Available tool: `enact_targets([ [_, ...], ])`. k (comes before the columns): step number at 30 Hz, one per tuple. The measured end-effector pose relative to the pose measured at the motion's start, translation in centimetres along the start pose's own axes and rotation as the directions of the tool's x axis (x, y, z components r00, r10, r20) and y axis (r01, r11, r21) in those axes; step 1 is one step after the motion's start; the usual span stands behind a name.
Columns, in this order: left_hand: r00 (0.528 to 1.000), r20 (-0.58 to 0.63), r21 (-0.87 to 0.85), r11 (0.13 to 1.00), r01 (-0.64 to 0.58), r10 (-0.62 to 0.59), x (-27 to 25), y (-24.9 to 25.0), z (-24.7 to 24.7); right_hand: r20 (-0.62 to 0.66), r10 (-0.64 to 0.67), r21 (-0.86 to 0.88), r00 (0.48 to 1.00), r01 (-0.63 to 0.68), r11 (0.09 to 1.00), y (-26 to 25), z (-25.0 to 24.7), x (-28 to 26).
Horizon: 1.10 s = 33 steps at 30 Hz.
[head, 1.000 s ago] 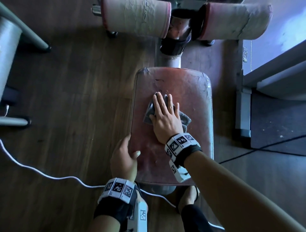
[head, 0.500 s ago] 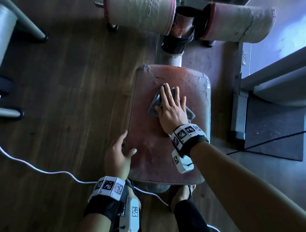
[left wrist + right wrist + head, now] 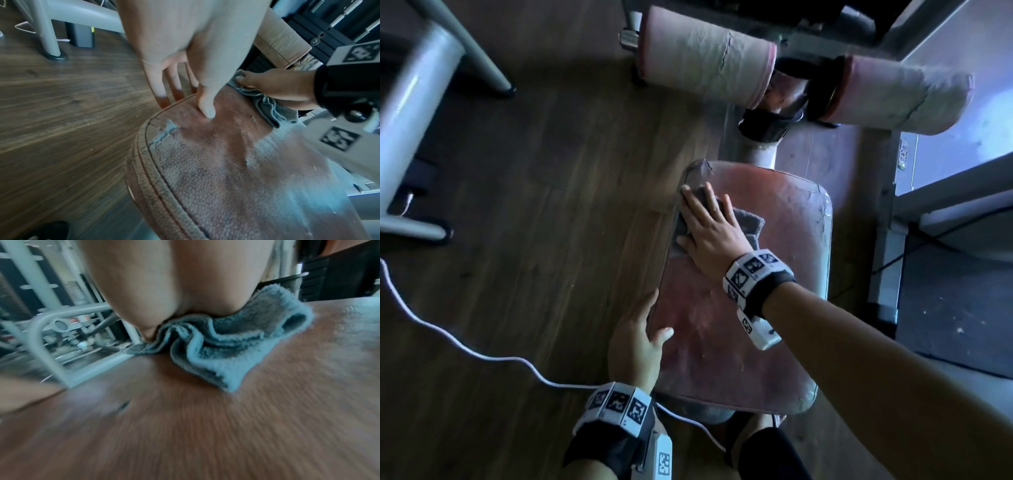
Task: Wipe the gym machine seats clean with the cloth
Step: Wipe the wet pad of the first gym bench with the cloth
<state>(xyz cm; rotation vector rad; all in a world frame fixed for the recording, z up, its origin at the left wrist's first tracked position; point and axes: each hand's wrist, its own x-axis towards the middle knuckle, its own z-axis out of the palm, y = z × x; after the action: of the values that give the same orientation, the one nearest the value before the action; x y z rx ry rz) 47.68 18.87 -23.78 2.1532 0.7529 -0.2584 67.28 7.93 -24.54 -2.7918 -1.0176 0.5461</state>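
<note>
A worn reddish-brown padded seat (image 3: 756, 308) fills the middle of the head view, its cover cracked at the near left corner (image 3: 164, 129). A crumpled grey-blue cloth (image 3: 751, 222) (image 3: 236, 353) (image 3: 267, 110) lies at the seat's far left part. My right hand (image 3: 709, 229) presses flat on the cloth with straight fingers, reaching the seat's left edge. My left hand (image 3: 637, 339) (image 3: 185, 68) rests on the seat's left edge, thumb (image 3: 207, 107) on top, fingers hanging down the side, straight.
Two cracked pink roller pads (image 3: 705, 65) (image 3: 904, 92) and the machine post (image 3: 760, 150) stand beyond the seat. A white cable (image 3: 465, 346) runs over the wooden floor (image 3: 534, 240). Grey frame legs (image 3: 414, 102) stand left; a white frame (image 3: 887, 240) stands right.
My right hand has slid the cloth from the seat's middle toward the far left edge. The left hand keeps its place on the left edge. The head view has shifted.
</note>
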Motion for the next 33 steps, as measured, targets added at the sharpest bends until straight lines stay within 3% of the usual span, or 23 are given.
enact_targets([
  [2,1.000,0.007,0.004,1.000,-0.008,0.008,0.0,0.0,-0.1,0.012,-0.076,-0.047,0.997,0.077,0.996,0.3,0.8,-2.1],
  [4,0.999,0.011,0.004,0.999,-0.036,0.036,0.1,-0.1,-0.1,-0.003,-0.039,-0.050,0.999,0.039,0.998,2.1,0.9,-4.0],
  [7,0.997,0.007,0.017,0.997,-0.079,0.079,0.2,-0.2,-0.1,-0.055,0.164,0.029,0.985,-0.162,0.986,6.5,0.1,-6.3],
  [10,0.997,-0.001,0.032,0.997,-0.071,0.071,0.2,-0.1,0.0,-0.028,0.340,0.086,0.940,-0.336,0.938,10.1,-1.2,-6.2],
  [15,1.000,-0.003,0.083,0.996,-0.026,0.026,-0.1,0.3,0.3,-0.019,0.581,0.238,0.814,-0.560,0.793,8.5,-1.4,-0.6],
  [17,1.000,0.003,0.092,0.996,-0.007,0.007,-0.1,0.7,0.3,-0.041,0.513,0.213,0.857,-0.494,0.843,6.6,-1.2,0.2],
  [20,1.000,0.018,0.088,0.996,0.008,-0.009,-0.1,0.9,0.2,-0.088,0.236,0.111,0.968,-0.226,0.968,2.6,-0.3,-1.6],
  [22,1.000,0.020,0.071,0.997,-0.003,0.001,0.1,0.8,0.1,-0.062,0.146,0.079,0.987,-0.141,0.987,0.4,1.0,-3.8],
  [25,1.000,0.010,0.054,0.998,-0.010,0.009,0.2,0.8,0.0,-0.018,0.166,0.065,0.986,-0.165,0.984,0.1,1.5,-4.6],
  [33,0.999,0.029,0.126,0.992,0.022,-0.026,0.0,1.2,0.0,0.008,0.288,0.103,0.958,-0.287,0.952,4.1,-1.8,1.8],
])
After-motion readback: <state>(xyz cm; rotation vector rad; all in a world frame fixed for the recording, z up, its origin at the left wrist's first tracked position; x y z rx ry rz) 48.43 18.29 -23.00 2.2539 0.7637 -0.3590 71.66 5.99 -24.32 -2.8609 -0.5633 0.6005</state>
